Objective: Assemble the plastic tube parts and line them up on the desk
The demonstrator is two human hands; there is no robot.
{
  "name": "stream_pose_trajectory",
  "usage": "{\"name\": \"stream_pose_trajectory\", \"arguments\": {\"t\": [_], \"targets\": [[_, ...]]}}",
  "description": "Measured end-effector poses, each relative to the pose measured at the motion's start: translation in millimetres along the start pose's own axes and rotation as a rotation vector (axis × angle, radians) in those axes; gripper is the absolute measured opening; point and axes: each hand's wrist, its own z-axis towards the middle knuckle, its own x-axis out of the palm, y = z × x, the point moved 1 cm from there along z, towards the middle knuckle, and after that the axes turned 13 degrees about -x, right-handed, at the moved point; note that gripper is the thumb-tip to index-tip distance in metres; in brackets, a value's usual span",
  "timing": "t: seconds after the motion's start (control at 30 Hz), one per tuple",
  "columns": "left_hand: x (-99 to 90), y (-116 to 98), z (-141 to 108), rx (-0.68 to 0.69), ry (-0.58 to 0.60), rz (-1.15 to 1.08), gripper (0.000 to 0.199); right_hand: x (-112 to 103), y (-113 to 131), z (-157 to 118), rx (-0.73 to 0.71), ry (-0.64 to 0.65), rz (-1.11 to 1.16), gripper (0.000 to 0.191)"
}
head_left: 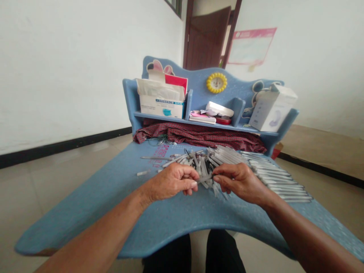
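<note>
My left hand (176, 179) is closed in a pinch on one end of a short translucent plastic piece (204, 178) that looks like a pen cap. My right hand (240, 180) pinches a small dark part at the other end of it; the fingers partly hide what this is. Just beyond and below both hands lies a loose pile of clear caps and black slim parts (196, 159). Behind my right hand is a stack of clear pen-like tubes (226, 154). Further right, dark-tipped pen-like sticks (280, 178) lie side by side in a row.
The blue desk (93, 212) has a raised shelf at the back holding a mask box (162, 104), papers, a red tin (223, 120) and a white box (273, 108). Checked cloth (199, 134) lies under the shelf. One loose clear piece (142, 173) sits left of the pile.
</note>
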Motion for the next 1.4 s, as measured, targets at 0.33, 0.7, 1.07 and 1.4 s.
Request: {"name": "stream_pose_trajectory", "arguments": {"t": [0.33,0.7,1.07,1.4], "targets": [[0.0,-0.4,1.1,0.004,-0.037,0.109,0.015,0.0,2.1,5.4,0.091,0.122,-0.036,0.043],[0.5,-1.5,0.8,0.016,-0.051,0.080,0.015,-0.2,3.8,3.7,0.021,0.099,-0.209,0.043],[0.2,-1.1,0.7,0.016,-0.065,0.116,0.014,0.4,1.7,5.9,0.039,0.060,-0.109,0.034],[0.0,-0.5,1.5,0.030,-0.068,0.122,0.014,0.2,2.8,6.2,0.035,0.082,-0.122,0.031]]}}
